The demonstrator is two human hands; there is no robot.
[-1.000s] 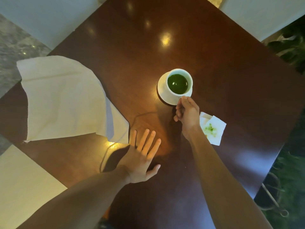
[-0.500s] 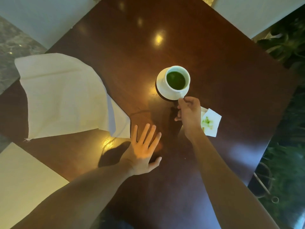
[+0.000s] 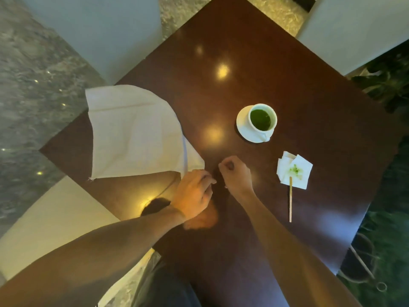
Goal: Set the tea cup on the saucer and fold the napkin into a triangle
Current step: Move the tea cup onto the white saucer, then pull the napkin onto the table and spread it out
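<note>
A white tea cup [image 3: 263,119] of green tea stands on its white saucer [image 3: 242,127], right of the table's middle. A large white cloth napkin [image 3: 132,134] lies crumpled at the left, partly hanging over the table's edge. My left hand [image 3: 194,196] is at the napkin's near corner with its fingers curled down, and its knuckles cover that corner's edge. Whether it pinches the cloth is hidden. Just to its right, my right hand [image 3: 236,173] hovers as a loose fist with nothing in it, well short of the cup.
A small paper tissue [image 3: 294,169] with a green stain lies right of my right hand, with a thin wooden stick [image 3: 290,200] resting on it. The dark wooden table [image 3: 221,52] is angled like a diamond. Pale seats surround it, and plants stand at the right.
My right hand has let go of the cup and pulled back toward me. My left hand has curled from flat and moved to the napkin's near corner. The view has shifted.
</note>
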